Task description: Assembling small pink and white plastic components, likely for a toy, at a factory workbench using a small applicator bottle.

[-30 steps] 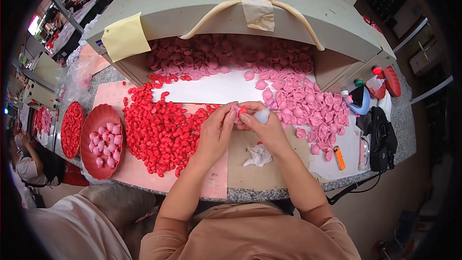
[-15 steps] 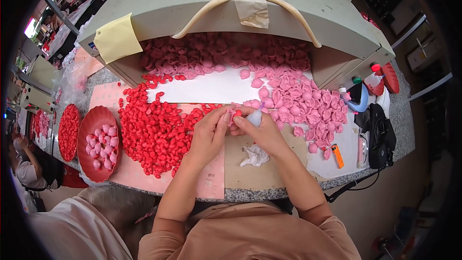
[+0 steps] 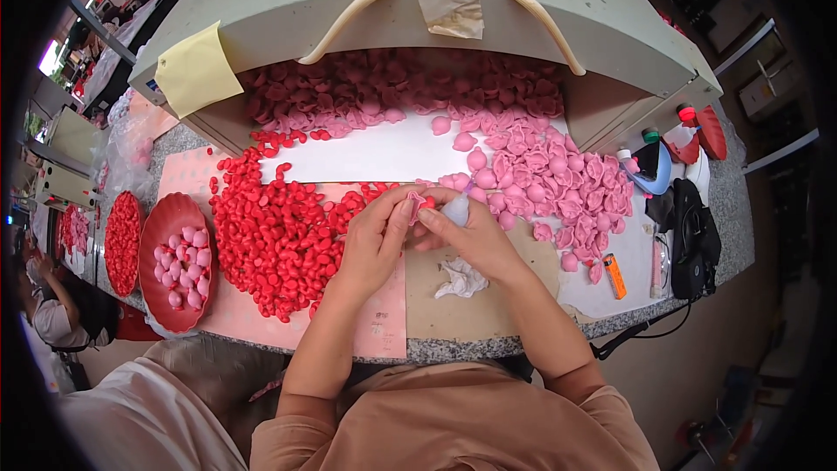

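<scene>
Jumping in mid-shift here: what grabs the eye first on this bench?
The heap of red pieces left of centre and the spread of pink pieces to the right, spilling from the big beige hood behind. At the centre, the left hand and right hand meet over a small pink piece. A red dish of pink pieces sits far left.

A single head-worn fisheye view looks steeply down from above the person's chest onto the desk [image 3: 488, 347], facing forward toward the open hood [image 3: 418, 26] at the far side. It sits close: the forearms enter from the lower edge, straight edges bow outward, and dark corners ring the frame.
</scene>
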Motion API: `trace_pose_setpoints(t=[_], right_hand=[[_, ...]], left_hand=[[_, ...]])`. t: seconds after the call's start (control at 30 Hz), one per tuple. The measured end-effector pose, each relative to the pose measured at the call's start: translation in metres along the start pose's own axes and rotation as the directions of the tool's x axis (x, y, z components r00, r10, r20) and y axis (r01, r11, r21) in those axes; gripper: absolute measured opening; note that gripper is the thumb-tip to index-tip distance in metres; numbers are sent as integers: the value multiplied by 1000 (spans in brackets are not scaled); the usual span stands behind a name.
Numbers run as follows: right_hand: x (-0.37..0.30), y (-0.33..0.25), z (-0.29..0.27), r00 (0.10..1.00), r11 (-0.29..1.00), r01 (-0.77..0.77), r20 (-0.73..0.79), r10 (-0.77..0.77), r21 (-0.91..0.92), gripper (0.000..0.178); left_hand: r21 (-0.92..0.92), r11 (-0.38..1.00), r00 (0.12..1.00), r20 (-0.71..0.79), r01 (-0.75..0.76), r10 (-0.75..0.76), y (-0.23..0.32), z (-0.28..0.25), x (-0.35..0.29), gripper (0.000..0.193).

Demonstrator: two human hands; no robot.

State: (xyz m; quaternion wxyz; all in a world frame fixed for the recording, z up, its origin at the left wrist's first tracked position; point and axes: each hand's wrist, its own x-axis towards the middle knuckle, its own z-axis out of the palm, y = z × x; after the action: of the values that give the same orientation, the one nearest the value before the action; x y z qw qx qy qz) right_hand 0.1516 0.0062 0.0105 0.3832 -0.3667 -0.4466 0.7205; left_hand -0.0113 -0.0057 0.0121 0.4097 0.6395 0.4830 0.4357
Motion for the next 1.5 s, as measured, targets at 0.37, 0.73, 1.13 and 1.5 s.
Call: trace_pose_setpoints(t=[0.37,0.73,1.13,1.5], right_hand=[[-4,2,-5,999,998,43,23,-42,-49,33],[0,-2,10,997,998,60,-41,-58,29,24],[-6,-8,-10,998,997,-70,-6,70,-34,24],[0,3,-3,995,987,-91,-27,95,132,23]], left_hand=[[-118,993,999,28,33,-30,0,5,-8,24],[-462,879,993,50,118,-107,-8,5,-3,26],[-403,898,984,91,178,-154,-3,13,-8,28],[-475,858,981,95,192,-167,-13,9,-2,30]])
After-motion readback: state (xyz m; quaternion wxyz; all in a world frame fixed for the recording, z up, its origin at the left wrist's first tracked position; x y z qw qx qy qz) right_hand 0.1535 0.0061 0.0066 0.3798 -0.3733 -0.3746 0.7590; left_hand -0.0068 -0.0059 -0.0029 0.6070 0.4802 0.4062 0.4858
